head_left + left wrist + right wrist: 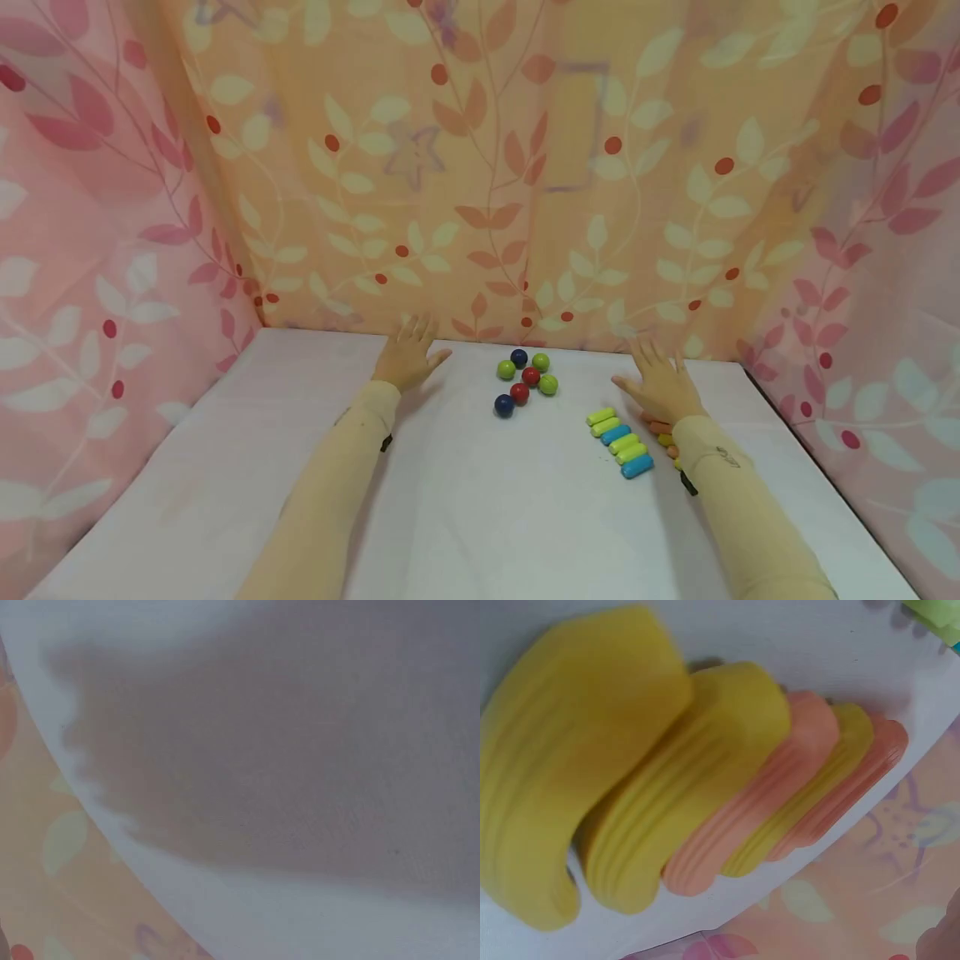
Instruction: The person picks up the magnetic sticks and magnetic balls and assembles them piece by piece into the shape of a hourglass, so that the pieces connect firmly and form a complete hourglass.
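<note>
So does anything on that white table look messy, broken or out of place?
Nothing stands out. The balls sit in a loose cluster, the green and blue capsule pieces lie in a tidy row, and the yellow and orange pieces are lined up beside the right hand. Both hands, the left hand too, hold nothing.

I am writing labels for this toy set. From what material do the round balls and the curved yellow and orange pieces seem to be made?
The round balls look like painted wood or hard plastic: smooth and slightly glossy, though too small to tell which. The curved yellow and orange pieces look like matt wood or moulded plastic; the right wrist view shows fine parallel ridges along their sides and no shine.
</note>
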`<state>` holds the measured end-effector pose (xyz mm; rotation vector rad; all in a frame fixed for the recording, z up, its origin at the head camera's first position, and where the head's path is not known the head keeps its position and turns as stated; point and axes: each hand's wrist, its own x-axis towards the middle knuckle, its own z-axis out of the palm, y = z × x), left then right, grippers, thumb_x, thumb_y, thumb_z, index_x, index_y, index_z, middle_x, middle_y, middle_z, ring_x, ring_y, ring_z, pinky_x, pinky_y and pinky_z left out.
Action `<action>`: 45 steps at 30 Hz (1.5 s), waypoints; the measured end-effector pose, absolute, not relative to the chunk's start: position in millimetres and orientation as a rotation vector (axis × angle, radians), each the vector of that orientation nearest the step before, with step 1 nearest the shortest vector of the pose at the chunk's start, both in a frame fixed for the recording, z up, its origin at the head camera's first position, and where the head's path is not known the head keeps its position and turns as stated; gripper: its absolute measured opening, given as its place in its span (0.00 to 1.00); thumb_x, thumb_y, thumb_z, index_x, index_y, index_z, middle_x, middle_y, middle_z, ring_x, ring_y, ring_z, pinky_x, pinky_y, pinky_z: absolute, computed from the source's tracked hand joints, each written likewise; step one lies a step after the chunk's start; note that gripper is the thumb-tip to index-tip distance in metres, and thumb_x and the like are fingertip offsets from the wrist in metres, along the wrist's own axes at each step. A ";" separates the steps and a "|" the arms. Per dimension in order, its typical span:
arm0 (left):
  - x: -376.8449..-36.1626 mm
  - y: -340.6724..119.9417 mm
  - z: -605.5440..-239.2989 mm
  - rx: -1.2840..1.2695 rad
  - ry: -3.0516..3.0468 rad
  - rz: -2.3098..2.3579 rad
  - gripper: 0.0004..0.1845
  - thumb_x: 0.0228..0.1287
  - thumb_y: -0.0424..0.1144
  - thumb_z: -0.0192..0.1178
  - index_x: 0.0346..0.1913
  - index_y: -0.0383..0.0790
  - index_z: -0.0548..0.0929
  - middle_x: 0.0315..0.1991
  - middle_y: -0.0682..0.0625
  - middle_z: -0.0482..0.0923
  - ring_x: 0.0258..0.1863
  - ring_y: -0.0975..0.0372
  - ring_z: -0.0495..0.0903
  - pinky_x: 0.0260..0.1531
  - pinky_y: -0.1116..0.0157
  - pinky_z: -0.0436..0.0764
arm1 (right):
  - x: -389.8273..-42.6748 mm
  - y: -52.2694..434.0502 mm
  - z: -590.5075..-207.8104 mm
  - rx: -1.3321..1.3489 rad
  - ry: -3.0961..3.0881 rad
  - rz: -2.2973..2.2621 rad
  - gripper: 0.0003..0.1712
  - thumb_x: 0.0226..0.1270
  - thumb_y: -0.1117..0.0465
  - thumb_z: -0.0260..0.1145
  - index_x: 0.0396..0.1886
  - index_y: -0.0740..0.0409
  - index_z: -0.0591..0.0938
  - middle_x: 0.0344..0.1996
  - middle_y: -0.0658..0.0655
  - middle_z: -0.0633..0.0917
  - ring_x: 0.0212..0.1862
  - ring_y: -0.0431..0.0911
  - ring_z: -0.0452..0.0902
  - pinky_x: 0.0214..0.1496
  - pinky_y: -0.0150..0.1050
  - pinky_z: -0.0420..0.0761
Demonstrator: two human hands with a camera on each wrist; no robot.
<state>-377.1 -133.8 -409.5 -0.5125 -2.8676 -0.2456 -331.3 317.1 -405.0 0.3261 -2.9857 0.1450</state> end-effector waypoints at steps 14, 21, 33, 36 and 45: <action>-375.2 -131.6 -410.6 -0.584 -2.891 -0.209 0.40 0.76 0.61 0.42 0.80 0.42 0.47 0.81 0.44 0.43 0.81 0.48 0.44 0.79 0.45 0.42 | -324.0 334.5 -403.1 0.410 -3.009 0.134 0.53 0.73 0.33 0.50 0.80 0.59 0.41 0.79 0.69 0.47 0.79 0.65 0.40 0.77 0.65 0.28; -372.7 -132.3 -410.8 -0.638 -2.895 -0.195 0.39 0.77 0.59 0.43 0.79 0.40 0.51 0.81 0.43 0.44 0.80 0.49 0.45 0.78 0.44 0.43 | -318.6 334.8 -399.1 0.440 -3.047 0.194 0.55 0.71 0.29 0.49 0.80 0.60 0.41 0.80 0.67 0.43 0.80 0.63 0.35 0.77 0.65 0.27; -359.6 -124.0 -415.7 -0.790 -2.877 -0.096 0.38 0.77 0.60 0.41 0.79 0.41 0.53 0.79 0.42 0.52 0.80 0.47 0.48 0.78 0.47 0.48 | -303.8 335.0 -403.4 0.488 -3.057 0.266 0.55 0.70 0.33 0.56 0.79 0.66 0.49 0.79 0.69 0.46 0.80 0.64 0.38 0.79 0.64 0.35; -357.1 -123.7 -417.8 -0.802 -2.886 -0.097 0.38 0.77 0.60 0.41 0.79 0.41 0.52 0.79 0.41 0.51 0.80 0.46 0.48 0.79 0.47 0.47 | -300.0 334.3 -404.6 0.511 -3.060 0.234 0.54 0.69 0.33 0.57 0.78 0.66 0.51 0.79 0.69 0.48 0.79 0.64 0.40 0.78 0.65 0.39; -351.4 -123.4 -419.1 -0.863 -2.900 -0.101 0.38 0.77 0.59 0.40 0.80 0.42 0.50 0.80 0.41 0.49 0.80 0.48 0.48 0.78 0.45 0.48 | -292.9 334.6 -407.5 0.583 -3.032 0.233 0.53 0.68 0.35 0.60 0.78 0.66 0.54 0.78 0.69 0.51 0.79 0.64 0.41 0.79 0.65 0.40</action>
